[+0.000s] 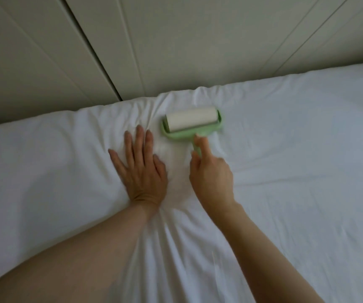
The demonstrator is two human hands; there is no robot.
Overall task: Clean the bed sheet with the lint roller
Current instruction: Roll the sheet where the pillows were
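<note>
The rolling stroke looks to be in hand: the lint roller (191,122) lies with its white drum on the bed sheet (296,149) close to the far edge of the bed. The right hand (211,173) has its grip closed round the green handle (196,147), forefinger laid along it toward the head. The left hand (142,169), its grip released, presses flat on the sheet just left of the roller, likely pinning the cloth taut. The next move probably calls for drawing the roller back toward the near side with even pressure, then shifting over to a fresh strip. Bunched wrinkles (165,101) at the far edge may snag the drum. Pale panelled doors (154,40) stand right behind the bed, leaving no room to push further.
</note>
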